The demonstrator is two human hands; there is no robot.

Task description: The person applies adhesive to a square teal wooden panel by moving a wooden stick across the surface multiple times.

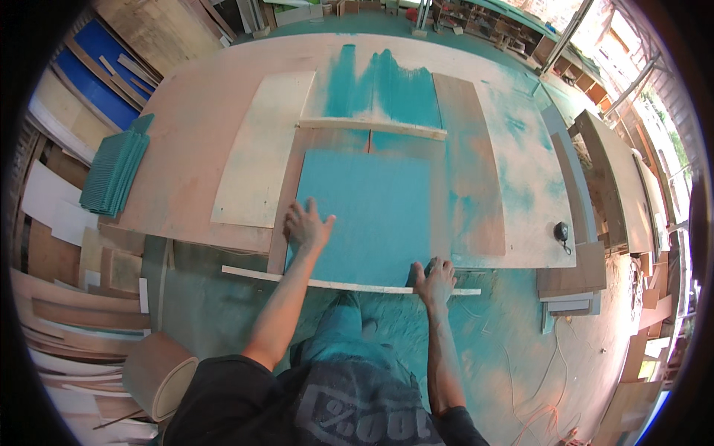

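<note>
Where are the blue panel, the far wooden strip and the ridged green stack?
Blue panel [368, 215]: head view, middle of top face.
Far wooden strip [372, 128]: head view, mid-length.
Ridged green stack [114, 175]: head view, middle of visible side.

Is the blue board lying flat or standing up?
Flat: the blue board shows its broad face upward, left hand at its left edge, right hand by its near right corner.

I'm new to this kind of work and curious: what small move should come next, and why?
Perhaps slide the left hand toward the near-left corner of the blue panel: it is at the panel's left side, while the right hand is already by the near-right corner, where the pale strip runs along the near edge.
</note>
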